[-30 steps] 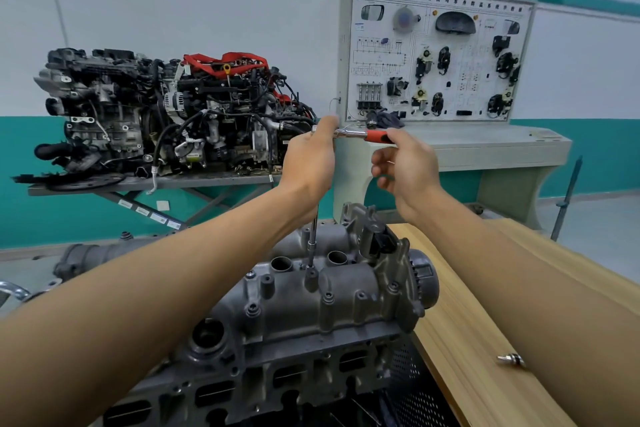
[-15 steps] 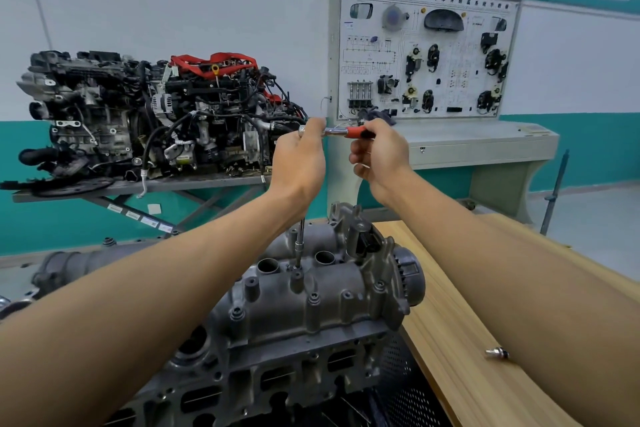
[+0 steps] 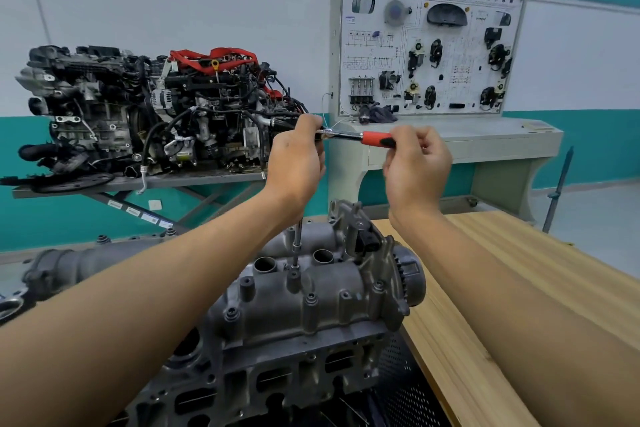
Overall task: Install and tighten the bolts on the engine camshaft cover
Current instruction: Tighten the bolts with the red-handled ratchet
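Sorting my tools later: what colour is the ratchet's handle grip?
The ratchet has an orange-red grip; head view shows it.

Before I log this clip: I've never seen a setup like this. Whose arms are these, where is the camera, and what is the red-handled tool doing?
There is no machine here. A person works with bare hands, and the only camera sits on their head, looking forward and down, so both forearms reach in from the bottom of the picture. The left hand grips the head end of a ratchet wrench. The right hand pinches its red handle with curled fingers. From the wrench head a thin extension bar runs straight down onto the grey camshaft cover; the bolt under its tip cannot be made out. A wooden bench stands to the right of the cover. Behind are a second engine on a stand and a training board against the wall.
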Demonstrator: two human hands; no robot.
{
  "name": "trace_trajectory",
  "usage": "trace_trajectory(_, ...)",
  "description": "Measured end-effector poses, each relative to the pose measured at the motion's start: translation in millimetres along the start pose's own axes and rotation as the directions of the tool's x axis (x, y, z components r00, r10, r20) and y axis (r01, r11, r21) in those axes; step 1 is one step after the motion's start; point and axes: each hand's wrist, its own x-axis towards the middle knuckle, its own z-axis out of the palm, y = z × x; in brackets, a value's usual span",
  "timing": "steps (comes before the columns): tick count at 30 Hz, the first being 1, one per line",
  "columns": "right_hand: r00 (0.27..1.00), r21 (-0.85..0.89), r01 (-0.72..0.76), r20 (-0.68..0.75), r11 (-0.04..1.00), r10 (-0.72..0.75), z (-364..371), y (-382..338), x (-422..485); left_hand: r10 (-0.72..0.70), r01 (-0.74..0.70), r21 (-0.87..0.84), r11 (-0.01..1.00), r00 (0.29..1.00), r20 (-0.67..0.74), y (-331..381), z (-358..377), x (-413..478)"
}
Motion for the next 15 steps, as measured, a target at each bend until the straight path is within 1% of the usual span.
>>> trace_trajectory(2,0.998,-0.005,0.062,-0.031,0.998,-0.062,-3,-7,-9,0.023,-0.023,-0.021,1.0,0.999,0.032,1,1,-5)
trace_trajectory(5,0.994,-0.029,0.105,-0.027,0.994,-0.106,-2,-14,-16,0.032,-0.03,-0.058,0.998,0.999,0.043,3,-2,-8)
trace_trajectory(6,0.996,-0.023,0.09,-0.012,0.996,-0.09,0,-15,-16,0.033,-0.031,-0.048,0.998,0.999,0.031,4,-3,-9)
trace_trajectory(8,1.0,0.008,0.006,0.031,1.0,-0.007,3,-16,-15,0.018,-0.018,-0.002,1.0,1.0,-0.011,6,-4,-8)
trace_trajectory(10,0.994,0.004,-0.059,0.087,0.998,0.059,5,-16,-12,-0.023,0.023,0.004,1.0,0.999,-0.032,8,-4,-6)
trace_trajectory(12,0.987,0.001,-0.094,0.129,0.996,0.093,7,-15,-7,-0.044,0.044,-0.025,0.999,0.999,-0.006,12,-5,-5)
trace_trajectory(15,0.978,0.027,-0.11,0.18,0.994,0.104,13,-21,1,-0.007,0.009,-0.06,0.998,1.0,0.031,21,-9,-5)
